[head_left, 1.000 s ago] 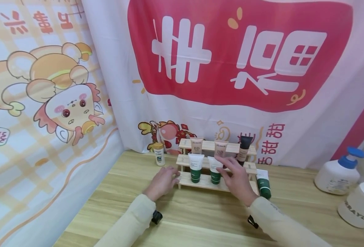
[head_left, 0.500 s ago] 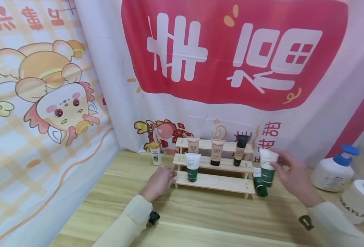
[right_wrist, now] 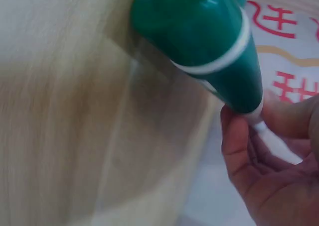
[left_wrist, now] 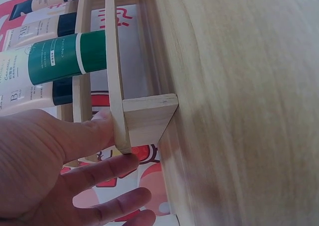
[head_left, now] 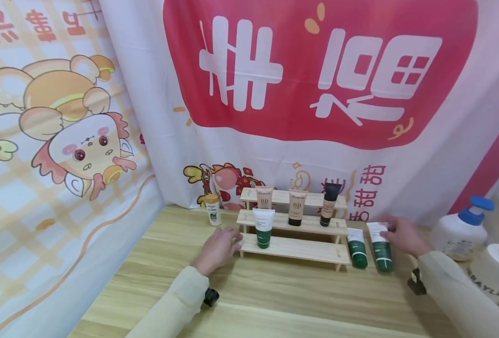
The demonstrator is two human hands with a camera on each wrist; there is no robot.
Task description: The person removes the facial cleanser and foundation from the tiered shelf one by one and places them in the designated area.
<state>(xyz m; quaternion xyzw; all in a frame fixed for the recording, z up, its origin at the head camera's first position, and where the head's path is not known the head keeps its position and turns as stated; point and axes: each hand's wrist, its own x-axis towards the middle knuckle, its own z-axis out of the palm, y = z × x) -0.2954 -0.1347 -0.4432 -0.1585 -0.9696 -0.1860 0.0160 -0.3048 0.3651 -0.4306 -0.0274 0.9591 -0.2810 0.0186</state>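
Note:
My left hand (head_left: pixel 217 251) pinches the left end of the lowest step of a three-tier wooden display stand (head_left: pixel 300 251), thumb above and forefinger under the board in the left wrist view. On that step a white-and-green squeeze tube (head_left: pixel 263 227) stands upright on its cap. Right of the stand, my right hand (head_left: pixel 407 235) pinches the white end of another white-and-green squeeze tube (head_left: pixel 381 249), its green cap end toward me, close over the table. Beside it a matching squeeze tube (head_left: pixel 357 249) lies by the stand.
On the middle step stand two beige BB cream tubes (head_left: pixel 297 206) and a black-topped tube (head_left: pixel 329 206). A small yellow-capped bottle (head_left: pixel 213 210) is at the left, a blue pump bottle (head_left: pixel 461 234) and a white jar (head_left: pixel 495 272) at the right. A printed curtain (head_left: pixel 317 94) hangs behind.
My right hand took the second white-and-green tube off the lowest step, carried it right and lowered it beside the matching one. My left hand stays at the stand's left end.

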